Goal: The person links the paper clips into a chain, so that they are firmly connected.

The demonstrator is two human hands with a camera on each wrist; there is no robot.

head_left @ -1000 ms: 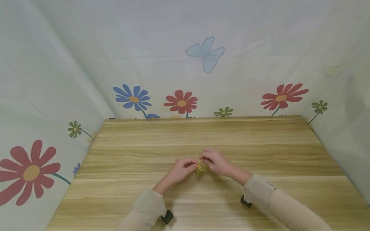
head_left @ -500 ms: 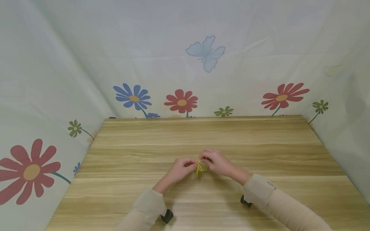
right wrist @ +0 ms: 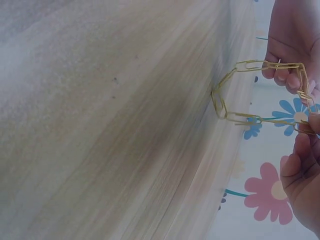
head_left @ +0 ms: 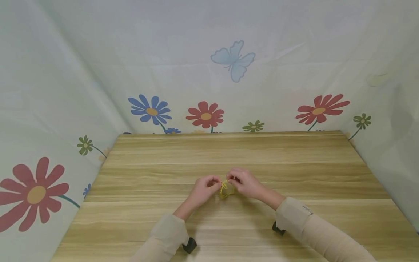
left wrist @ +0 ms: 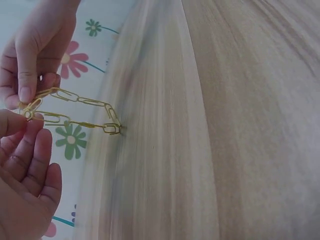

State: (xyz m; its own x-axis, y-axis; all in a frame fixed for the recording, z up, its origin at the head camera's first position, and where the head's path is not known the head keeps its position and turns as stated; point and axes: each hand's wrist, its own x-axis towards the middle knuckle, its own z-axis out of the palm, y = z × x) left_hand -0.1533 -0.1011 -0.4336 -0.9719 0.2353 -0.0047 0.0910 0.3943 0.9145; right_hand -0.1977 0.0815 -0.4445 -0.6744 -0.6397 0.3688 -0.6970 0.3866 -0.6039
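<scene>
A chain of linked yellow paper clips (left wrist: 84, 124) hangs in a loop from my fingertips, its lowest links close to the tabletop. My left hand (head_left: 202, 191) pinches clips at one side of the loop between thumb and index finger. Facing it, my right hand (head_left: 248, 184) pinches the neighbouring part, fingers curled. In the left wrist view, several clips bunch together where the fingertips of both hands meet. Seen in the right wrist view, the loop spreads out below the two hands, and the fingers partly cover the pinched clips.
Beneath the hands lies a wood-grain table (head_left: 157, 153). Behind it and at the sides hangs a pale curtain (head_left: 176, 47) printed with flowers and a butterfly. A black wrist-camera piece (head_left: 189, 245) sits under the left cuff, another (head_left: 278, 228) under the right.
The left hand has moved slightly up and left, widening the gap between the fingertips. Yellow clips now stretch across that gap, and the hanging loop has shifted left. The right hand stays nearly still.
</scene>
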